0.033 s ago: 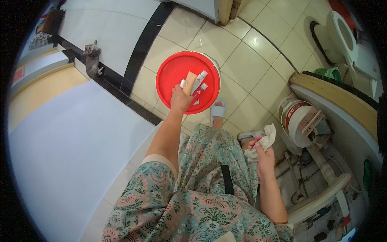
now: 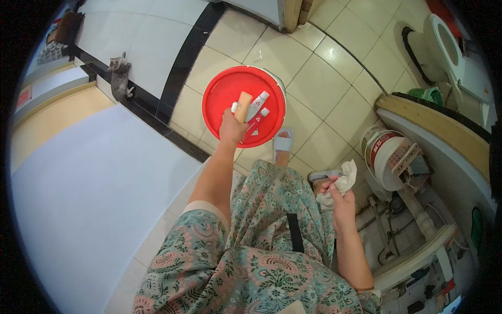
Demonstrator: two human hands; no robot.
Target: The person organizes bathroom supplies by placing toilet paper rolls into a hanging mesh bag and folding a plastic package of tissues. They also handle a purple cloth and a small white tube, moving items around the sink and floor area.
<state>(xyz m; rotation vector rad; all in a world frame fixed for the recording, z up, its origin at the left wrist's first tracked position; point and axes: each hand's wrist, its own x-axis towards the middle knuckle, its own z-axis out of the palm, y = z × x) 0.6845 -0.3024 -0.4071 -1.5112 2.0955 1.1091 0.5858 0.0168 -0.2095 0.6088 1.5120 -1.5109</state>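
Over the red round lid (image 2: 222,86) of a white bucket, my left hand (image 2: 232,129) is closed around a peach-coloured tube (image 2: 243,105). A small white cap-like piece (image 2: 235,107) shows beside that tube, close to my fingers. To the right of it on the lid lie a white tube (image 2: 257,105) and a red tube (image 2: 255,122) with a white cap; my hand partly hides their lower ends. Off to the right, above my foot, my right hand (image 2: 341,203) grips a crumpled whitish cloth (image 2: 346,178).
A grey cat (image 2: 120,81) lies by the dark floor border at the upper left. White panelled furniture (image 2: 99,193) fills the left. On the right stand a white bucket (image 2: 387,157), pipes and a sink rim (image 2: 418,256). A toilet (image 2: 444,52) is at the upper right.
My left hand has shifted slightly left with the peach tube, uncovering a bit more of the white tube. My right hand has barely moved.
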